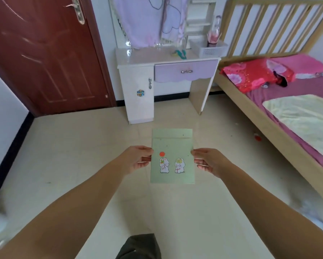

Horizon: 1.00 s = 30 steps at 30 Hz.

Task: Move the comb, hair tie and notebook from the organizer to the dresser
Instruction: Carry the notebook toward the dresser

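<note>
Head view shows the left hand (138,159) and right hand (207,161) holding a pale green notebook (172,156) by its side edges, fingers pinched on it, above the floor (72,146). Ahead, a green comb (181,53) lies on the dresser (157,57) tabletop beside a white organizer (209,50).

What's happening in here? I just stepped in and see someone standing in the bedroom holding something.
A person holds a pale green notebook by its side edges, left hand on one, right hand on the other, above the floor and facing the dresser. A teal item, probably the comb, already lies on the dresser top beside a white basket. The notebook has not been set down yet.
</note>
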Available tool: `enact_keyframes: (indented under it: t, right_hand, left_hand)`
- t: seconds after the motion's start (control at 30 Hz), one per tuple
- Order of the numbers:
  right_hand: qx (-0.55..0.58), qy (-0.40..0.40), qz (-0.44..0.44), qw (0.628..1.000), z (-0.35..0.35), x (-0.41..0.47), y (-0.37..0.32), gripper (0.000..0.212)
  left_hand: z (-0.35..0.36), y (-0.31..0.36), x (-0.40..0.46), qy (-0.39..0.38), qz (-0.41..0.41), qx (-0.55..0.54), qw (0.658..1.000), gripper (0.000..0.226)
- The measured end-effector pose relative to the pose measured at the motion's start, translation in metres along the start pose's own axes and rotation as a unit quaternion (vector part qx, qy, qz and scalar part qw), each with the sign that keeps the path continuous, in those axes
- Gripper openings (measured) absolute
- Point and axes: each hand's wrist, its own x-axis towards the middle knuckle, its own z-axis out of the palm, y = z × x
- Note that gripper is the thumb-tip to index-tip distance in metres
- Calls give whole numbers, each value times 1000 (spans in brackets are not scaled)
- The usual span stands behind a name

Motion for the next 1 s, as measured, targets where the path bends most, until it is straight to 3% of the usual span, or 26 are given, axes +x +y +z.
enact_keyframes:
  t: [0.37,0.63,1.0]
  right_hand:
    - [9,-1,-11,1000,7,212,-150,7]
    - [-19,-39,-27,999,-4,388,-278,8]
    - [-55,-68,-13,996,53,625,-419,8]
  left_hand:
    - [-42,154,217,-1,-5,17,1000,7]
    - [-60,268,380,47,5,21,999,6]
    - [-143,390,572,92,1,0,996,4]
